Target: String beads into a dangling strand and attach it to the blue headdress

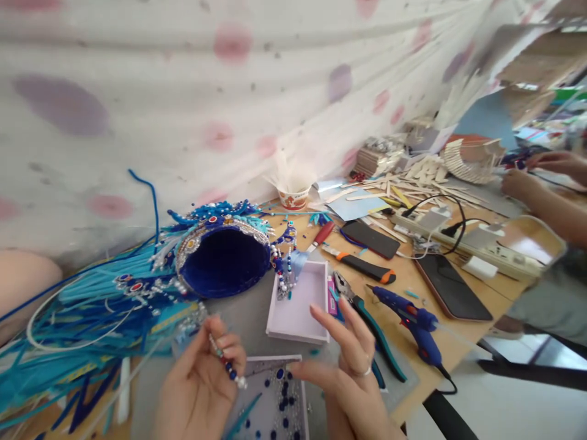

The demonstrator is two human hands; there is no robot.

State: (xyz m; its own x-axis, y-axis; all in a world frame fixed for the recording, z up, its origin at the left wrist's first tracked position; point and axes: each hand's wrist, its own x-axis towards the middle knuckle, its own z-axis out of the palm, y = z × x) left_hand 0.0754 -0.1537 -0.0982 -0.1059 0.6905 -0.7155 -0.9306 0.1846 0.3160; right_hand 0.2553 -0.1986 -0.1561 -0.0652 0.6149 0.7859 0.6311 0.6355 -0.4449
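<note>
Two near hands (pixel 199 376) (pixel 351 391) | one held bead strand (pixel 228 368) | two trays (pixel 300 315)

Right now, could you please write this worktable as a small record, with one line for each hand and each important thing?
left hand: holds a short beaded strand
right hand: spread open at the bead tray; contact unclear
bead tray: holds loose beads, many dark blue
second tray: behind the bead tray
blue headdress-like piece: left of second tray, opening toward viewer
tools: pliers and glue gun, right of second tray
other person: hands at far right
</note>
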